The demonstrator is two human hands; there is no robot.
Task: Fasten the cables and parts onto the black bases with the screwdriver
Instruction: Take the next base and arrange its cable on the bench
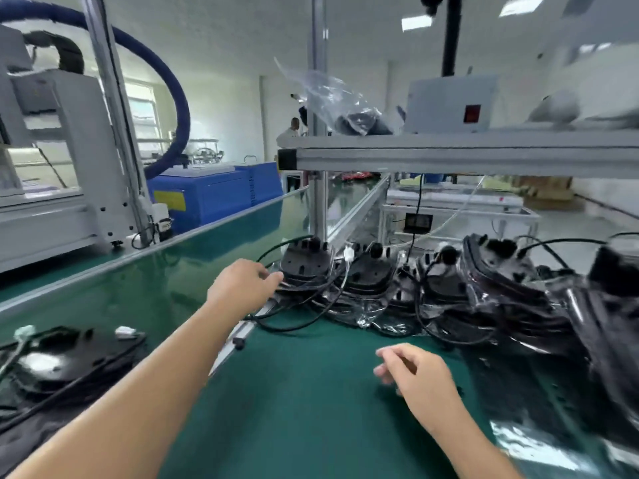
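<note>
Head view: left hand [242, 285] fingers [273, 277] extended, loosely spread, holding nothing, tips touching the cables [304, 288] at the nearest stacked base [306, 262], just ahead and right. Right hand [420, 378] relaxed, empty, above the surface [311, 392], farther off.

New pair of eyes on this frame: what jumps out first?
The row of black bases tangled in cables, piled along the far right of the green bench mat, with the left hand reaching to the leftmost stack. Next, the right hand hovering empty over the mat. Then the thick blue hose looping over the machine at upper left.
</note>
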